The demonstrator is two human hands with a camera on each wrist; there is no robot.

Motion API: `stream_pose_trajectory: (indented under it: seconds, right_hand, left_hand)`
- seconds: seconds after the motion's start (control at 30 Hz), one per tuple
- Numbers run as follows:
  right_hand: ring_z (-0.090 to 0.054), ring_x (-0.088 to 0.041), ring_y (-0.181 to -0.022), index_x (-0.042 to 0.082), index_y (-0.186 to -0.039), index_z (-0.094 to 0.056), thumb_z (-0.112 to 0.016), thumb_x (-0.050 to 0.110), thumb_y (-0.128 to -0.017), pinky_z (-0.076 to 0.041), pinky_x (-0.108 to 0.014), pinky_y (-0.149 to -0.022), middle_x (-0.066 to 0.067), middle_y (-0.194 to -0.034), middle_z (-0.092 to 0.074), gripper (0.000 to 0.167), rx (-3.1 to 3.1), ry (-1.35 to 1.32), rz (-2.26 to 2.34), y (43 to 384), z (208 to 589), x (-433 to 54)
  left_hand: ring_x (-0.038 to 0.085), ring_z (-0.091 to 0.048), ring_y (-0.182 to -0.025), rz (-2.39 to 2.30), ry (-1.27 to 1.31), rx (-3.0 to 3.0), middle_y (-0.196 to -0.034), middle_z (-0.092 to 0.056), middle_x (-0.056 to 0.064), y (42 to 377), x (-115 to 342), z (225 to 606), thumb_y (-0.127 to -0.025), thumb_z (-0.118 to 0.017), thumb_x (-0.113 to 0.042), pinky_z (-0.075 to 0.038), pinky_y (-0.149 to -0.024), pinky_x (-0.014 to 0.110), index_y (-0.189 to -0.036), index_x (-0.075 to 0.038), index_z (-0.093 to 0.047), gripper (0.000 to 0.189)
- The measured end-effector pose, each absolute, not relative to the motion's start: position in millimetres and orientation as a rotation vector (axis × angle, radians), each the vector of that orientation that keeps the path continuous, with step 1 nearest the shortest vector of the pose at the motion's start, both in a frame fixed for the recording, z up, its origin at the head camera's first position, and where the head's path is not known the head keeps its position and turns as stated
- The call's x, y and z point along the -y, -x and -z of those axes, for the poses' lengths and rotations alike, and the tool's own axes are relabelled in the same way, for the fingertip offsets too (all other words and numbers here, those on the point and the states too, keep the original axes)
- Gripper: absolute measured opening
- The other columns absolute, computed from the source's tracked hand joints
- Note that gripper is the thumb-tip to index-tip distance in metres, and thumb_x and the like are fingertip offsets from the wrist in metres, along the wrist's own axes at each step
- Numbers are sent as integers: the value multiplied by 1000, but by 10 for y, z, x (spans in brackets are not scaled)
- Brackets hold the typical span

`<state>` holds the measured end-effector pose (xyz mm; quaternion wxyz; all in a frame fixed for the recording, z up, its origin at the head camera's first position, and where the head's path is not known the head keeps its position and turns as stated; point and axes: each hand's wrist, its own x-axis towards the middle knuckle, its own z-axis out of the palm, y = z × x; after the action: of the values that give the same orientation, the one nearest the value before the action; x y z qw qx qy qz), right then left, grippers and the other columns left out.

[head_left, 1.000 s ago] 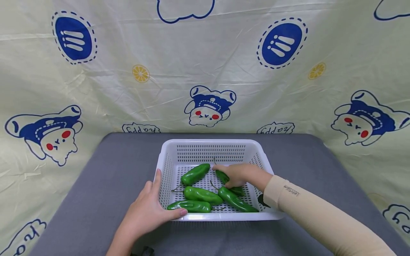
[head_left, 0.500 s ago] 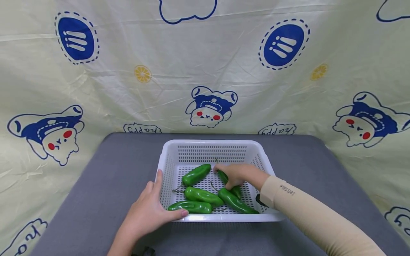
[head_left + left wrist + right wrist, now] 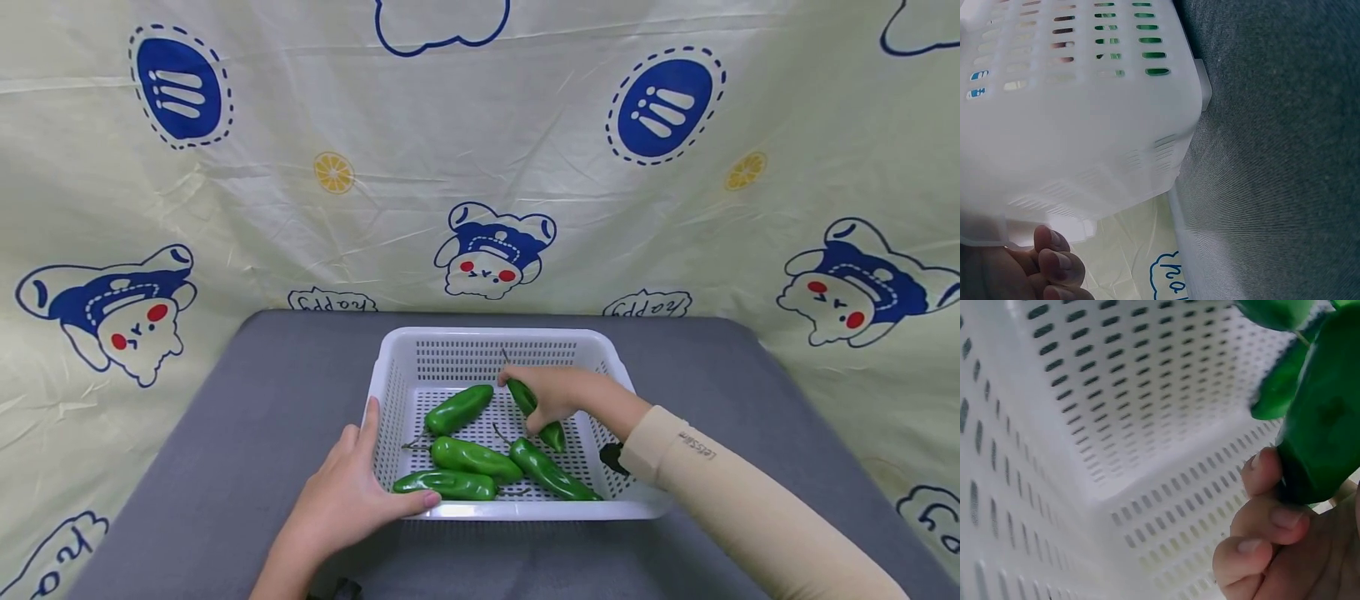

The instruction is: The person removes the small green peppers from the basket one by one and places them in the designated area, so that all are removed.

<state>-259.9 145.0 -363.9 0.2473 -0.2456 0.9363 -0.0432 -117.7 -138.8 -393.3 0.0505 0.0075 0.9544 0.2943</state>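
Note:
A white perforated plastic basket (image 3: 540,510) holds several green chili peppers. My right hand (image 3: 558,393) grips one green chili pepper (image 3: 553,437) in the basket's right half, its stem pointing to the back wall. In the right wrist view, curled fingertips (image 3: 1260,515) press against this pepper, and its lower end hangs clear of the basket floor. My left hand (image 3: 341,496) holds the front left corner, thumb over the front rim. Left of the held pepper lie a back pepper (image 3: 459,410), a middle pepper (image 3: 476,460) and a front pepper (image 3: 446,485); another pepper (image 3: 553,473) lies at front right.
The basket stands on a table with a grey cloth (image 3: 300,367). A pale printed curtain (image 3: 487,125) hangs behind and at both sides. A dark object (image 3: 613,457) shows at the right sleeve's cuff, by the basket's right wall.
My right hand has risen slightly with the pepper, whose lower end now shows more fully. The left hand stays at the basket corner, and the other peppers lie as before.

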Motion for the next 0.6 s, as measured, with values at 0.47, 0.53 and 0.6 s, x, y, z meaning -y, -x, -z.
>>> stream_pose_trajectory:
  seconds: [0.47, 0.53, 0.6]
  right_hand:
    - [-54, -18, -85, 18, -145, -34, -85, 46, -75, -50, -30, -71, -6, -103, -54, 91, -2519, 777, 474, 2443, 3194, -1682]
    - [-54, -18, -87, 17, -145, -33, -85, 46, -74, -51, -30, -72, -7, -105, -53, 93, -2533, 766, 511, 2409, 3147, -1771]
    - [-55, -19, -87, 20, -145, -32, -86, 45, -74, -52, -30, -71, -8, -106, -53, 93, -2553, 732, 542, 2368, 3115, -1874]
  left_hand:
    - [18, -49, -93, -901, -16, -2899, -122, -50, 9, 1172, 1390, 3936, -54, -75, -83, -42, -63, 32, -161, -20, -1, 145]
    - [18, -49, -94, -903, -18, -2900, -123, -50, 9, 1175, 1391, 3938, -54, -75, -83, -41, -62, 32, -161, -20, -1, 145]
    - [18, -49, -94, -903, -19, -2900, -124, -50, 10, 1176, 1391, 3939, -53, -75, -83, -41, -62, 32, -161, -21, -1, 145]
